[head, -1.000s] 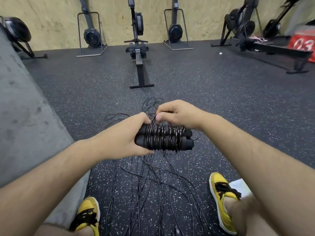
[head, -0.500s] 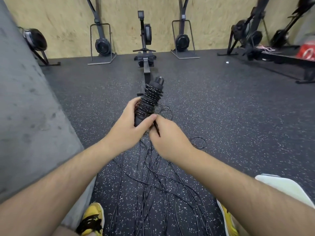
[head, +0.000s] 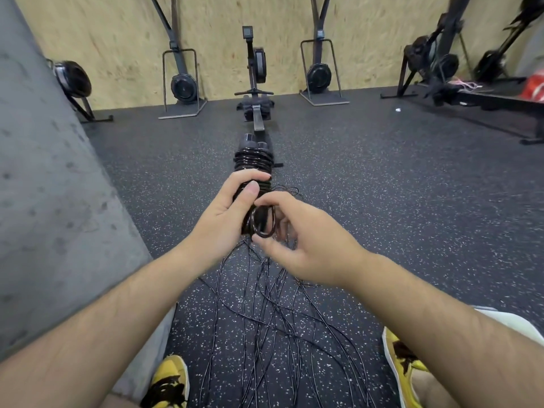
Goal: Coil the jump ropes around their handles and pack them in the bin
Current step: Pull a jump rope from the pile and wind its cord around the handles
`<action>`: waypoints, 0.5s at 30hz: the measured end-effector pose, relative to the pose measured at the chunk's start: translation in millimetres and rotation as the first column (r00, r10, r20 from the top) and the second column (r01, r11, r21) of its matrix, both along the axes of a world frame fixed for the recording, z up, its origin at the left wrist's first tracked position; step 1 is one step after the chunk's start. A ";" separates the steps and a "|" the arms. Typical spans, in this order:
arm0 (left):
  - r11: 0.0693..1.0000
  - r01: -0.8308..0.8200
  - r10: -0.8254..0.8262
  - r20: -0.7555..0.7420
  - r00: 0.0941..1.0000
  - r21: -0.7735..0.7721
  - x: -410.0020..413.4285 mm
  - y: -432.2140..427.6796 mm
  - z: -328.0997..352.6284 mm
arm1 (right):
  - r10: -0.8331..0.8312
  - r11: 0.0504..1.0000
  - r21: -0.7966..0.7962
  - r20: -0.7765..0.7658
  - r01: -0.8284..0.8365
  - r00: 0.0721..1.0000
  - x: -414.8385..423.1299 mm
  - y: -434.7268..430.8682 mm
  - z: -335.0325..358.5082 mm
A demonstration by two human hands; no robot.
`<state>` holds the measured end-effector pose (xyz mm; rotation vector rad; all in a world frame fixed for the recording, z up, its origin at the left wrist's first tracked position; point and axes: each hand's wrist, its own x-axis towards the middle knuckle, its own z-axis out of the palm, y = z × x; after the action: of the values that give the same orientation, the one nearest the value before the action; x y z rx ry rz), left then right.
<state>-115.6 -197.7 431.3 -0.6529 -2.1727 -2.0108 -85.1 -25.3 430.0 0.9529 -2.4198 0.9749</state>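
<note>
**ops:** head cam status?

**me:** Far left I see a rough grey concrete wall (head: 44, 201). Next is the left hand (head: 226, 213), which grips the two black foam jump-rope handles (head: 254, 160). Its fingers wrap their near half and the thumb lies on top. The handles sit side by side, pointing away from me, held above the black speckled rubber floor (head: 382, 187). Shiny black cord is wound tight round most of their length.

**ops:** right hand?

**me:** The right hand (head: 306, 245) is just beside the left, so the hands are together. Its thumb and forefinger curl round a small cord loop (head: 266, 223) at the handles' near end. The other fingers are bent behind it.

**ops:** rest of the rope?

**me:** Loose black cords (head: 265, 290) lie tangled on the floor under both forearms. They run toward me between one yellow shoe (head: 169, 378) on the left and a second yellow shoe (head: 401, 360) on the right. I can't tell which strand feeds the loop. Behind, a black rowing machine (head: 255, 66) stands in line with the handles, at a plywood wall (head: 368, 30).
</note>
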 end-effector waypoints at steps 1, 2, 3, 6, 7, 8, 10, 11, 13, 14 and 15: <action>0.999 0.010 -0.011 0.025 1.000 0.038 0.7 1.1 1.0 | -0.016 1.000 0.020 -0.030 0.017 0.999 -1.7 2.5 1.4; 0.997 0.014 -0.018 0.057 0.998 0.077 1.0 2.2 1.9 | -0.030 0.999 0.024 -0.072 0.032 0.997 -2.8 4.6 3.1; 0.993 0.022 -0.034 0.099 0.994 0.119 2.2 3.9 3.4 | -0.039 0.999 0.019 -0.109 0.042 0.993 -4.3 7.3 4.7; 0.974 0.085 -0.127 0.195 0.973 0.211 4.1 4.8 5.9 | -0.034 0.999 0.016 -0.166 0.038 0.985 -6.1 14.8 11.2; 0.961 0.114 -0.169 0.206 0.964 0.252 3.3 3.1 5.6 | -0.022 0.999 0.020 -0.202 0.027 0.979 -6.5 17.0 13.2; 0.944 0.146 -0.213 0.209 0.954 0.297 1.9 0.5 4.9 | -0.005 1.000 0.017 -0.248 0.009 0.969 -7.2 18.9 14.6; 0.909 0.194 -0.285 0.213 0.934 0.368 0.2 -2.8 4.4 | 0.036 0.997 -0.051 -0.280 -0.053 0.959 -7.7 21.2 16.3; 0.895 0.215 -0.316 0.214 0.924 0.390 0.1 -3.2 4.8 | 0.063 0.988 -0.119 -0.239 -0.094 0.969 -6.7 21.5 17.2; 0.879 0.253 -0.360 0.215 0.908 0.405 0.8 -2.6 6.8 | 0.137 0.952 -0.260 -0.112 -0.162 0.984 -1.8 21.4 21.5; 0.875 0.261 -0.372 0.220 0.902 0.407 1.2 -2.5 7.7 | 0.157 0.935 -0.312 -0.060 -0.168 0.986 0.8 21.5 23.5; 0.874 0.267 -0.380 0.228 0.897 0.406 1.8 -2.3 8.0 | 0.169 0.924 -0.344 -0.025 -0.168 0.985 2.3 22.0 24.7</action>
<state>-113.8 -200.0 439.3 -0.7400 -1.8277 -2.7684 -82.8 -3.3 454.7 1.0370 -2.0949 1.4079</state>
